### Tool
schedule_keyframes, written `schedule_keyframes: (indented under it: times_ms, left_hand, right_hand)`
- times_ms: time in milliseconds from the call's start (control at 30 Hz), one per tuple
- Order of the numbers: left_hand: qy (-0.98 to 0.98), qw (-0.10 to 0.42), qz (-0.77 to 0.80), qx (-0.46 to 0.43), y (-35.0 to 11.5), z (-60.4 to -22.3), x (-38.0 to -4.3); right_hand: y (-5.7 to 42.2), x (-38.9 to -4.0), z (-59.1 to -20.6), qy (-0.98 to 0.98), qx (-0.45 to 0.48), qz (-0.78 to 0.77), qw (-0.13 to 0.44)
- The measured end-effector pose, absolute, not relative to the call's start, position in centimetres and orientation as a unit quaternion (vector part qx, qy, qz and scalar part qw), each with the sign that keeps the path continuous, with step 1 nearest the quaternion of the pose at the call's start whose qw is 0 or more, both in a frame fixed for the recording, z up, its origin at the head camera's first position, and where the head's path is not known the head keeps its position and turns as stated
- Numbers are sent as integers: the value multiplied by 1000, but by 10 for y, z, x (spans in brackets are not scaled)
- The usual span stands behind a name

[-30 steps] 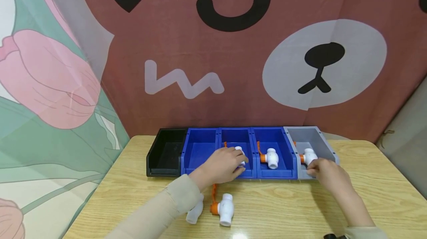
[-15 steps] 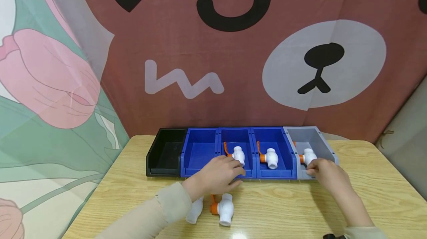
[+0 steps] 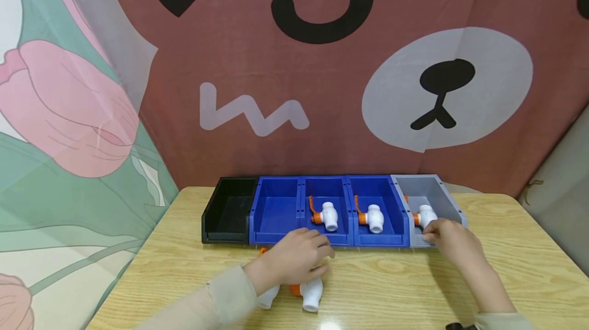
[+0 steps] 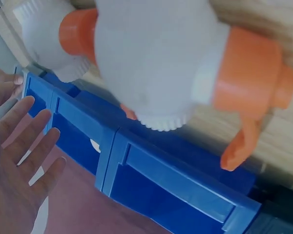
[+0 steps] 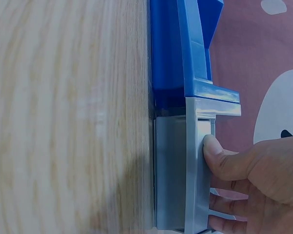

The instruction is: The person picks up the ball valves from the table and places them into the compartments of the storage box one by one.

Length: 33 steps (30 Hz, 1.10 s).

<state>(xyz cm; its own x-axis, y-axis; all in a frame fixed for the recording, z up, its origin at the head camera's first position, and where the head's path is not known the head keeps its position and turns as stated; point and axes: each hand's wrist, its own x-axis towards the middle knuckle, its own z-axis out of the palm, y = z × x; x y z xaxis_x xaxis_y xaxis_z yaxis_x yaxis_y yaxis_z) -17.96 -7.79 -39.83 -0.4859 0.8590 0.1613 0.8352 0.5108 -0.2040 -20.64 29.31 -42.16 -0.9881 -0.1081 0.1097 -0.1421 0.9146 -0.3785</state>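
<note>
My left hand hovers over two white ball valves with orange handles on the table, its fingers spread and holding nothing. It partly covers the right-hand valve and the left-hand valve. In the left wrist view one ball valve looms close beside the spread hand. My right hand grips the front lip of the grey bin, thumb on the lip and fingers behind it. Just beyond those fingers, a ball valve lies inside that bin.
Bins stand in a row at the table's back: a black bin, a left blue bin, then two more blue bins, each with a ball valve: one in the middle, one on the right. A printed curtain hangs behind.
My left hand has drawn back from the middle blue bin toward the valves on the table, leaving that bin's ball valve in full view. The right hand has stayed still.
</note>
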Motion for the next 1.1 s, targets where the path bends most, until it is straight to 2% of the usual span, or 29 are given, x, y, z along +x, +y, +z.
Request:
schedule_keyframes:
  times_ms: [300,1100]
  left_hand:
    - [-866,85,33,-492,-90,-403,-165]
    - [-871,61,38,-487,-103,-417,-145]
  right_hand:
    - [292,-207,-423,-977,69,196,50]
    - [293,-206,-421,-978,64,193,40]
